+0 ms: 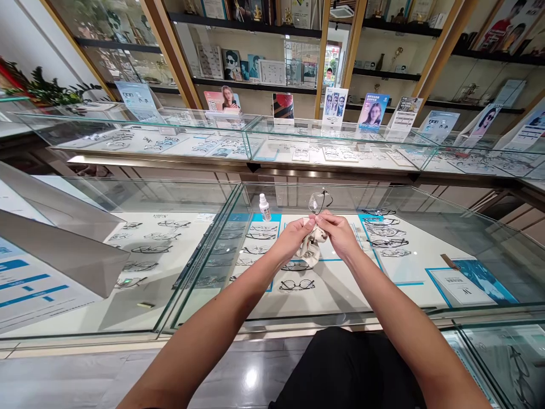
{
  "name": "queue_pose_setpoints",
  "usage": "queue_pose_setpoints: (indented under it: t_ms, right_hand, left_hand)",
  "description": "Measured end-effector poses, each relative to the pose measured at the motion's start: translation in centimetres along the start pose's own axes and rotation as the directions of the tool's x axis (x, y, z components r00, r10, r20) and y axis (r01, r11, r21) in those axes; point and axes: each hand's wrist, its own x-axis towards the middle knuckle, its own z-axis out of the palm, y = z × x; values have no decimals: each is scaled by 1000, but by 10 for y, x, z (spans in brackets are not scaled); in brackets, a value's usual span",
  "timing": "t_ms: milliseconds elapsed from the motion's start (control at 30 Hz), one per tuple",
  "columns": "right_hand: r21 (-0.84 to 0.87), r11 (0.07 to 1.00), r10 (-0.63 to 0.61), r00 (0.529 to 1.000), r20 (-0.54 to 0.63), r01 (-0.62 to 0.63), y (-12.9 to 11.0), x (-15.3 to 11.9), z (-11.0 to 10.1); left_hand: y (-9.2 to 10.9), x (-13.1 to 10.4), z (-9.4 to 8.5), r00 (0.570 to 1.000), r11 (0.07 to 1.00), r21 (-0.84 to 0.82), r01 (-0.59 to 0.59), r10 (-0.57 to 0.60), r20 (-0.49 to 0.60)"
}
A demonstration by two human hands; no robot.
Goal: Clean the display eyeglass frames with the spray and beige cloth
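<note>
Over the glass display counter (340, 295), both my hands are closed and meet at the fingertips. A pale patterned cloth (313, 249) is bunched between them and hangs below the fingers. My left hand (297, 234) pinches the cloth from the left. From the other side my right hand (339, 233) pinches at the same spot, at the base of a pair of thin-framed eyeglasses (319, 201) that sticks up above the fingers. The fingers and cloth hide exactly where the frame is gripped. A small white bottle (264, 208) stands upright on the glass, left of my hands.
Inside the case lie several eyeglasses (297, 284) in columns, and a brochure (464, 284) at right. A large white-and-blue box-like display (46, 267) stands at left. Behind is another glass showcase (251, 142) with several standing cards (335, 108) on top.
</note>
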Motion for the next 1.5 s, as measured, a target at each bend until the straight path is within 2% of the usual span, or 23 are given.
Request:
queue_pose_setpoints:
  t_ms: [167,300,467,600,800,933,1167,1333,1500]
  right_hand:
    - [11,1000,4,1000,-6,-4,-3,0,1]
    - [54,999,9,999,-36,-7,-2,2,0]
    - [151,986,88,993,-81,-75,2,5,-1]
    - [133,984,125,992,-33,-119,4,6,-2]
    - [136,984,114,994,8,-114,0,5,-3]
    - [183,973,148,989,-28,-140,-1,6,-4]
    - [203,971,143,986,-80,-124,-3,9,-7]
    - [239,959,177,982,-71,-155,-1,8,-5]
    - [233,952,205,979,-3,-199,0,6,-3]
  left_hand:
    - [3,0,-1,1000,1000,-13,-27,27,9]
    - [3,-1,0,999,999,31,-7,5,38]
    - [2,-1,1,1000,998,64,-17,16,13]
    - [0,-1,2,998,995,84,-51,55,-43]
    - [1,0,2,994,992,107,-74,82,-72]
    - [3,-1,1,997,990,126,-58,63,-33]
    - [7,-2,-1,992,990,141,-16,-2,130]
    - [4,1,1,997,986,154,-62,55,50]
    - [2,1,2,998,985,161,-62,63,-3]
